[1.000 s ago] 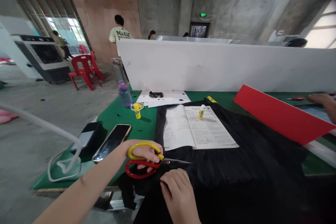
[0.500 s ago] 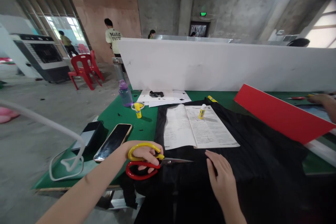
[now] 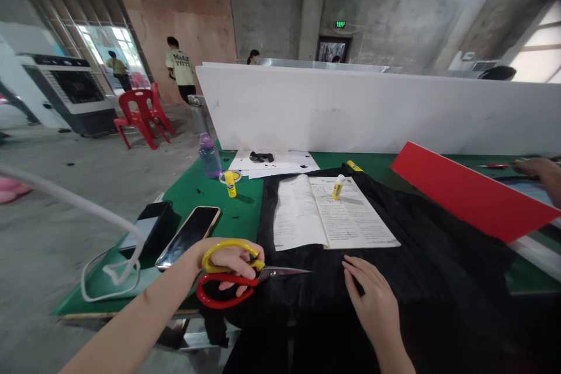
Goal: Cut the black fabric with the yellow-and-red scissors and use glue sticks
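Observation:
My left hand [image 3: 234,266] is closed around the handles of a pair of scissors [image 3: 280,272], one loop yellow and the other red. Their metal blades look shut and point right over a black cloth [image 3: 324,286]. On the cloth, at the right of the blade tips, lies my right hand [image 3: 372,298], fingers stretched out and nothing visible in them. An open book [image 3: 359,225] rests on the cloth just beyond both hands, with a glue stick [image 3: 337,188] upright on its right page.
At left on the green table [image 3: 188,190] are a phone [image 3: 188,238], a black box [image 3: 153,225], a second glue stick [image 3: 230,184] and a purple bottle [image 3: 210,158]. A white board [image 3: 372,108] stands behind, a red board [image 3: 464,190] leans at right. Another person's hand [image 3: 541,169] shows far right.
My left hand has moved a little left with the scissors, so their tips are farther from my right hand. The right hand has barely shifted. A person in the background has moved left.

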Tool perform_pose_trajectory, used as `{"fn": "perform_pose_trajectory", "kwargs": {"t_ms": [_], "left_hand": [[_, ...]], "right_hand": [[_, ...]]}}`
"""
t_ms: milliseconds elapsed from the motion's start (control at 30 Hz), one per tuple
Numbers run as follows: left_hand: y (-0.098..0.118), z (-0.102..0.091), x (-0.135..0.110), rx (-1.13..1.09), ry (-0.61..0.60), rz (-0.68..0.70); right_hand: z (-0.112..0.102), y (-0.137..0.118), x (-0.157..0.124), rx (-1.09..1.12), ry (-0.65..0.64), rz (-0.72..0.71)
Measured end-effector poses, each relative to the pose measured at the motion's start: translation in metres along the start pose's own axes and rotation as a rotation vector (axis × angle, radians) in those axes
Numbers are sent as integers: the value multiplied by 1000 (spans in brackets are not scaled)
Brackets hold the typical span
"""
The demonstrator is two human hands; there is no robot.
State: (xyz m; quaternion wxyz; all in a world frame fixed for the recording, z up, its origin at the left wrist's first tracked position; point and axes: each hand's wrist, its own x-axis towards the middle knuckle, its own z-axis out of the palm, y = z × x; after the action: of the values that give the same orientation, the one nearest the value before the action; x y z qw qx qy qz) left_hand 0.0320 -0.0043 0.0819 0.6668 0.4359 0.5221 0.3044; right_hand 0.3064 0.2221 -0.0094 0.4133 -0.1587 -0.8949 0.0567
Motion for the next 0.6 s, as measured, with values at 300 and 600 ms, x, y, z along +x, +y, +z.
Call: {"fn": "perform_pose_trajectory", "kwargs": {"t_ms": [300, 600], "left_hand": [[-2, 25, -31, -110, 198, 84], [-2, 93, -14, -311, 439, 245]], "right_hand": [[0, -1, 0, 17, -36, 19], [-17, -47, -1, 299, 198, 158]]}}
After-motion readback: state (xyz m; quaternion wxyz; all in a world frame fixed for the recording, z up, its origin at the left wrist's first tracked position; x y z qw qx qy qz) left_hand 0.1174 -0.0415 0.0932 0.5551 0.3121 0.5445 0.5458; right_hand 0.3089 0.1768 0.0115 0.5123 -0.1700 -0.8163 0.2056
